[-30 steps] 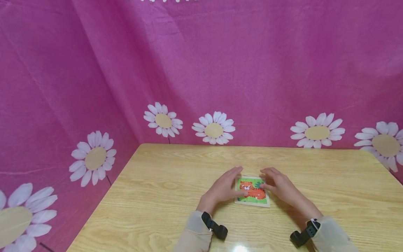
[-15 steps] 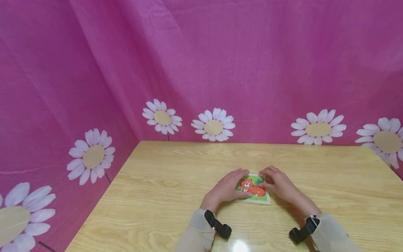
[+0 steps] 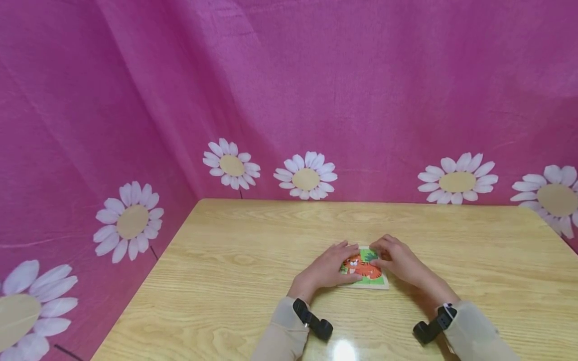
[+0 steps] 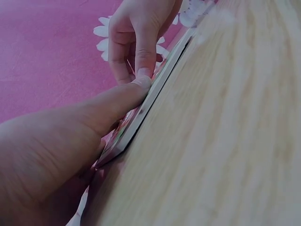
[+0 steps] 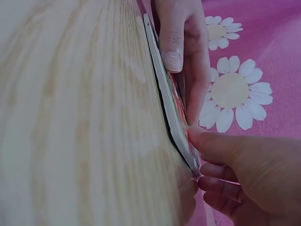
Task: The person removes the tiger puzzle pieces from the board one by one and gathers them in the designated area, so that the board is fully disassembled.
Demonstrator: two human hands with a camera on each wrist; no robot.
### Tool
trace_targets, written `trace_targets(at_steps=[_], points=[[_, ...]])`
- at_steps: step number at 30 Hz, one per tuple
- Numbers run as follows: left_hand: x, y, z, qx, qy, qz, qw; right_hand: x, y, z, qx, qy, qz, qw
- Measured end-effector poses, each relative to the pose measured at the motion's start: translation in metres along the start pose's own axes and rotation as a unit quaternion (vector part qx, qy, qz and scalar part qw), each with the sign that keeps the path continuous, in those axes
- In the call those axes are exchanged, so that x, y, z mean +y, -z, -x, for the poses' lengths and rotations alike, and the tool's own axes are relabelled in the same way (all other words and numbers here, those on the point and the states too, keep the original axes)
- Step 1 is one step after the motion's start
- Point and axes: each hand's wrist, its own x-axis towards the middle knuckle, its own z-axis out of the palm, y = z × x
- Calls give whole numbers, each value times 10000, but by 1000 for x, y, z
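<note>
Backdrop: pink curtain (image 3: 375, 90) with white flowers, left and far; no hazard noted. Surface: wooden table (image 3: 226, 281), apparently smooth; in my judgement a one-sided push could make a flat thing skid. Left hand (image 3: 324, 268): I hold the puzzle's left side, thumb over the near part, fingers at the far edge. Right hand (image 3: 404, 260): I pinch the far right corner, thumb on the face, fingers curled at the edge. Tiger puzzle (image 3: 370, 281): flat on the table between my hands, right of centre; the visible picture looks whole. Risk: should my hands pull unevenly, the board could twist or tip, and any loose pieces could slide out. Pale rim (image 3: 370, 288): squeezing too hard might flex it. Left thumb (image 5: 172, 61) and right thumb (image 5: 207, 139): dragging either across the face could catch a seam and lift a piece
</note>
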Motion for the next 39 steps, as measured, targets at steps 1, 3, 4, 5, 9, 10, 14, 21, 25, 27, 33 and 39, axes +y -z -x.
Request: trace_targets(at_steps=[1, 3, 4, 5, 9, 10, 14, 21, 25, 27, 33, 39], points=[[0, 0, 0, -24, -20, -19, 10000, 0, 0, 0, -1, 30, -18, 10000], [0, 2, 1, -82, -25, -12, 10000, 0, 0, -1, -41, 52, -59, 10000], [-1, 2, 1, -111, -14, 0, 9999, 0, 0, -2, -70, 52, -81, 9999], [-1, 3, 1, -141, 0, 22, 9999, 0, 0, -2, -94, 45, -85, 9999], [-2, 3, 1, -208, 25, 77, 9998, 0, 0, -4, -203, 2, -138, 9997], [-2, 3, 1, -208, 20, 82, 9997, 0, 0, -4, -227, -26, -134, 9996], [-4, 1, 1, -200, 10, 114, 9997, -1, 2, -6, -306, 12, -159, 9994], [-5, 1, 2, -222, 22, 146, 9996, 0, 3, -10, -531, 95, -165, 9984], [-5, 1, 2, -213, 39, 160, 9996, -1, 4, -11, -685, 177, -124, 9974], [-5, 1, 1, -205, 42, 171, 9996, -2, 5, -12, -768, 253, -115, 9967], [-5, 1, 0, -198, 44, 211, 9996, -4, 8, -13, -1034, 289, -141, 9941], [-5, 1, -1, -195, 39, 174, 9997, -5, 8, -14, -1128, 257, -60, 9933]])
